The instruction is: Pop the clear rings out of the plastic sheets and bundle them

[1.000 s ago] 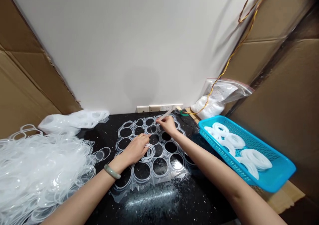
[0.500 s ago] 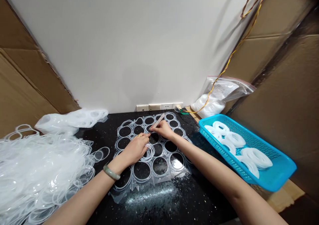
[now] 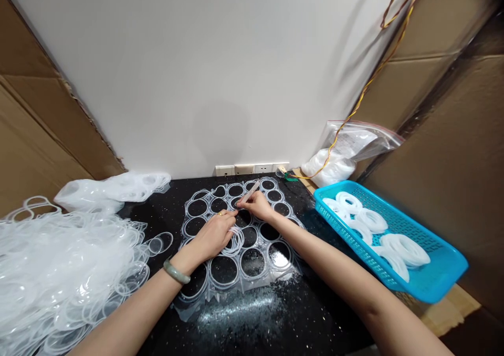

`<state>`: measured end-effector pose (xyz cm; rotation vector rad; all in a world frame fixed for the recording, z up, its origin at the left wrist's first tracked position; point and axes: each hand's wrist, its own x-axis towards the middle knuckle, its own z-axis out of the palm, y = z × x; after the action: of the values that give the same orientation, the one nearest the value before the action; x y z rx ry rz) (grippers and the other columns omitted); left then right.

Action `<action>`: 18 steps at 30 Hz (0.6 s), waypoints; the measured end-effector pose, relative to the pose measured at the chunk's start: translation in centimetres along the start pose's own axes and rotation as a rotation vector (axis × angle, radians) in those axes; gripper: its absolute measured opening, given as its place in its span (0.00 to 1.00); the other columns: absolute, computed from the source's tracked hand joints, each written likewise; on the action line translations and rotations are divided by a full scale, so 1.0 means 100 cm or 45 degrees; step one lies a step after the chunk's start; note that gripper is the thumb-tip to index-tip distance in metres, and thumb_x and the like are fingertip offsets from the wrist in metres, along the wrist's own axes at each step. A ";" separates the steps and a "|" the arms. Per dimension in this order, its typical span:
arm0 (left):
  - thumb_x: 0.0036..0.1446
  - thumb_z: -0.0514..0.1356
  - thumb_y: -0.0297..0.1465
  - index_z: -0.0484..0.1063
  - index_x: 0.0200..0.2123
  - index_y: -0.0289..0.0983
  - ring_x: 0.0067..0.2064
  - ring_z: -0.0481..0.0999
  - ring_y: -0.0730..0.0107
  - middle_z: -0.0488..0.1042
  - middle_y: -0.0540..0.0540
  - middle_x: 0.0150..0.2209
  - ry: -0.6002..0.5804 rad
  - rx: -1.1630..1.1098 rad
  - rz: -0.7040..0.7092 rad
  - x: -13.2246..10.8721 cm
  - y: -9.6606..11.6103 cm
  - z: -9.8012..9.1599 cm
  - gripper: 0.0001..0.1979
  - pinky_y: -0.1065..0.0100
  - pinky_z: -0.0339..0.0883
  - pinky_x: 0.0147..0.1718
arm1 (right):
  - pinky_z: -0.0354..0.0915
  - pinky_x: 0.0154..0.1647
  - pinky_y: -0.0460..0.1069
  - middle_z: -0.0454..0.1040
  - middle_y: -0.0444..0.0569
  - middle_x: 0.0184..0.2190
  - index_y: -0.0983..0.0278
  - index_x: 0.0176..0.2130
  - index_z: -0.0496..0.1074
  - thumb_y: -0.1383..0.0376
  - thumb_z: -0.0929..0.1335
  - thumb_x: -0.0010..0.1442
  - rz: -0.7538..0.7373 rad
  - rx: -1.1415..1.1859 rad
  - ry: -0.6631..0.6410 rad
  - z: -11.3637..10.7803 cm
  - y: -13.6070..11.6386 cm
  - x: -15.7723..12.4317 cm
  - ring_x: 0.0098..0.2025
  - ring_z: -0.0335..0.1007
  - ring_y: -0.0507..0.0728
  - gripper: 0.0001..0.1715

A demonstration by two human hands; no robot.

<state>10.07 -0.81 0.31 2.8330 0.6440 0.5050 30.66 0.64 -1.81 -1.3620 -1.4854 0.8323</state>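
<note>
A translucent sheet of moulded rings (image 3: 223, 286), with rows of round openings, lies flat on a black speckled countertop. My left hand (image 3: 210, 235) is over its middle, closed around several loose clear rings (image 3: 237, 242) that stick out below the fingers. Its fingertips press on the sheet close to the other hand. In a pinch grip, my right hand (image 3: 255, 205) holds a slim, whitish stick-like tool (image 3: 251, 190) slanting up to the right. The tool's lower end meets the sheet near my left fingertips, and the fingers partly hide it.
A big heap of clear rings (image 3: 71, 261) covers the left side. Behind it lies a crumpled clear plastic bundle (image 3: 114, 190). At right, a blue basket (image 3: 444, 267) contains several bundles of white rings (image 3: 405, 249). Wall sockets (image 3: 244, 170), a yellow-brown cable (image 3: 360, 101) and cardboard panels border the counter.
</note>
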 end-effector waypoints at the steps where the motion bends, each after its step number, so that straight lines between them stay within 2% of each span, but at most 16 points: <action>1: 0.59 0.54 0.23 0.70 0.35 0.35 0.56 0.68 0.57 0.71 0.37 0.54 0.006 -0.003 0.001 0.000 0.000 0.000 0.06 0.52 0.65 0.54 | 0.66 0.31 0.47 0.79 0.50 0.27 0.68 0.30 0.79 0.62 0.73 0.50 -0.022 -0.006 -0.002 0.000 0.000 0.000 0.31 0.75 0.57 0.10; 4: 0.60 0.54 0.24 0.70 0.35 0.35 0.56 0.68 0.57 0.72 0.38 0.53 0.025 -0.003 -0.002 0.001 -0.001 0.000 0.06 0.53 0.65 0.54 | 0.68 0.38 0.49 0.80 0.51 0.31 0.66 0.31 0.79 0.65 0.72 0.51 -0.092 -0.078 -0.009 0.001 -0.001 -0.003 0.36 0.76 0.58 0.06; 11: 0.56 0.54 0.22 0.67 0.28 0.36 0.48 0.71 0.57 0.75 0.40 0.46 -0.062 0.010 -0.048 0.009 -0.001 -0.008 0.07 0.58 0.69 0.47 | 0.67 0.41 0.47 0.81 0.49 0.36 0.62 0.34 0.80 0.68 0.70 0.57 -0.299 -0.480 -0.012 0.002 -0.013 -0.012 0.38 0.76 0.57 0.06; 15: 0.56 0.53 0.22 0.67 0.27 0.37 0.50 0.71 0.57 0.75 0.39 0.45 -0.092 -0.006 -0.051 0.009 0.000 -0.012 0.08 0.58 0.67 0.49 | 0.65 0.43 0.46 0.81 0.48 0.38 0.62 0.36 0.80 0.68 0.69 0.60 -0.394 -0.660 -0.003 0.004 -0.018 -0.011 0.40 0.76 0.56 0.08; 18: 0.57 0.53 0.23 0.67 0.26 0.37 0.53 0.69 0.57 0.75 0.39 0.47 -0.108 -0.034 -0.048 0.008 0.001 -0.014 0.08 0.58 0.65 0.51 | 0.65 0.41 0.44 0.81 0.48 0.38 0.63 0.36 0.80 0.67 0.68 0.60 -0.396 -0.739 0.019 0.004 -0.019 -0.004 0.40 0.76 0.55 0.08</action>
<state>10.28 -0.41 1.83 2.7942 0.6686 0.3824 29.64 -0.02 -0.30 -1.4771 -1.9544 0.1916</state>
